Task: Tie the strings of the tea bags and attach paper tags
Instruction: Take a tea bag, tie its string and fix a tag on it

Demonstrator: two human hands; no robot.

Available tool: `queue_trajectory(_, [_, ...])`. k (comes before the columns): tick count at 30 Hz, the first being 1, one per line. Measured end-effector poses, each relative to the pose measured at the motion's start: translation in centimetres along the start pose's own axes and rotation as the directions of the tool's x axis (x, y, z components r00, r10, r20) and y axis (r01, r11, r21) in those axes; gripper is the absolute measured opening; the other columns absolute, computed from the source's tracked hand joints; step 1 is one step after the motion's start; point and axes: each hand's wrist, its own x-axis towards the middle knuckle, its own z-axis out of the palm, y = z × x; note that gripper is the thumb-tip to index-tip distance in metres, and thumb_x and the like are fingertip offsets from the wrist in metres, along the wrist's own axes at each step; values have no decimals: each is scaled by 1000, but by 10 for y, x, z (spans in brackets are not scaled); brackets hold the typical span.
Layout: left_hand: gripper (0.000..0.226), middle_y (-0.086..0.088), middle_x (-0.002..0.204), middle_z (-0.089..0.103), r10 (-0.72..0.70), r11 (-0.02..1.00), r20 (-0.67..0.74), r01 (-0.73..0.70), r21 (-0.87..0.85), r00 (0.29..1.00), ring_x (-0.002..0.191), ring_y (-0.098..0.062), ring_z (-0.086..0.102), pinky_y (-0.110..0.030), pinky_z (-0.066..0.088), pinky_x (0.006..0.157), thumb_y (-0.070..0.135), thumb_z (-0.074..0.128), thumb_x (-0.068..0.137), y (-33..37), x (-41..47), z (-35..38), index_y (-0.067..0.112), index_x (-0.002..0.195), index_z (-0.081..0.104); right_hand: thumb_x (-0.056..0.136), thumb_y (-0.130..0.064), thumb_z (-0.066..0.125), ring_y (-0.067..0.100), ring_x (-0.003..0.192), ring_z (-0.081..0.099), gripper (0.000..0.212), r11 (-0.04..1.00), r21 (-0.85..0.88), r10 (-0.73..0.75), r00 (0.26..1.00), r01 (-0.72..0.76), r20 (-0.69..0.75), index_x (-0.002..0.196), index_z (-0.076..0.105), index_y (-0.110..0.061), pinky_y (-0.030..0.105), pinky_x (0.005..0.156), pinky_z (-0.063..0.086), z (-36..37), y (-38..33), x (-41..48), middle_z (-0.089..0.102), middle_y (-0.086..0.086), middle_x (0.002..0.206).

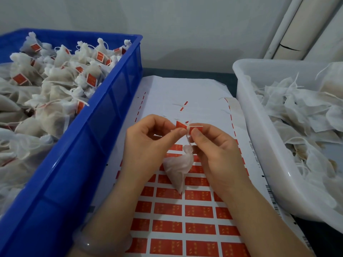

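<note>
A red paper tag (187,127) is held up over the middle of the sticker sheet (185,206). My left hand (148,143) pinches its left half, and my right hand (213,151) pinches its right half. The string runs across the middle of the tag and down to a white tea bag (178,169), which hangs between my two hands with its neck gathered.
A blue crate (104,127) on the left holds many tied tea bags with red tags. On the right a white tub (259,138) holds several untied bags with loose strings. The upper part of the sheet is bare backing paper.
</note>
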Motion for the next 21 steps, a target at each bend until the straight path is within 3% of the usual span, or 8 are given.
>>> queue_trajectory(4, [27, 17, 82, 71, -30, 995, 103, 40, -96, 994, 76, -2, 68, -12, 52, 64, 41, 65, 62, 3, 0, 0, 31, 87, 68, 66, -44, 55, 2, 86, 66, 26, 998, -25, -52, 998, 53, 20, 87, 69, -36, 19, 74, 54, 0, -2, -1, 72, -17, 87])
queue_trajectory(8, [24, 19, 77, 72, -35, 982, 126, 57, -178, 991, 76, -3, 69, -12, 52, 63, 35, 65, 62, 4, -1, -2, 31, 85, 68, 67, -39, 60, -4, 90, 64, 26, 991, -42, -126, 992, 125, -12, 91, 69, -36, 8, 70, 50, -1, -6, -2, 70, -22, 93])
queue_trajectory(13, [20, 18, 74, 72, -38, 976, 129, 65, -207, 991, 72, -5, 70, -11, 51, 60, 33, 64, 63, 4, -2, -2, 32, 82, 69, 58, -43, 65, -2, 78, 67, 33, 993, -36, -116, 990, 113, -86, 89, 64, -31, 9, 62, 51, -4, -6, 0, 71, -19, 85])
queue_trajectory(21, [21, 15, 79, 72, -33, 982, 136, 58, -179, 990, 73, -7, 70, -13, 52, 61, 31, 64, 64, 5, -2, -1, 29, 85, 68, 63, -46, 58, -5, 70, 64, 22, 986, -109, -138, 986, 128, -93, 78, 64, -32, 6, 57, 47, -3, -6, -1, 68, -21, 73])
